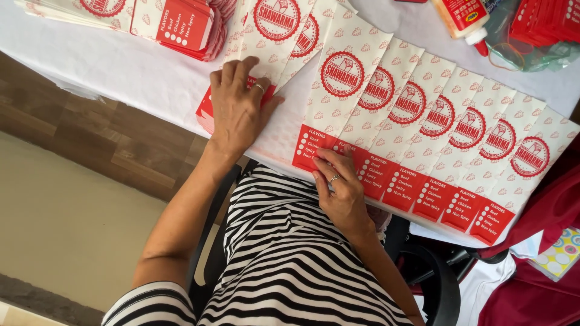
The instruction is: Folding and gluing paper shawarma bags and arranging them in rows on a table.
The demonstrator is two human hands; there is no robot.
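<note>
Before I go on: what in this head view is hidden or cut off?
- Red stack under the left hand: the hand covers most of it; count unreadable.
- White-and-red paper sleeves fanned in a row: each overlaps the next, so only strips show.
- Lower red edge of the sleeve under the right hand: fingers hide it.
- White glue bottle with red nozzle: top edge cuts off its body.
- Red packets, upper right: frame edge cuts them off.

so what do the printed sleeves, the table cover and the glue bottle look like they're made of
Printed sleeves: thin matte paper, it seems; they lie flat, fanned, with crisp folded edges. Table cover: probably white cloth, going by its soft wrinkles, dull surface and limp overhanging edge. Glue bottle: likely plastic, smooth and slightly glossy, with a red nozzle.
</note>
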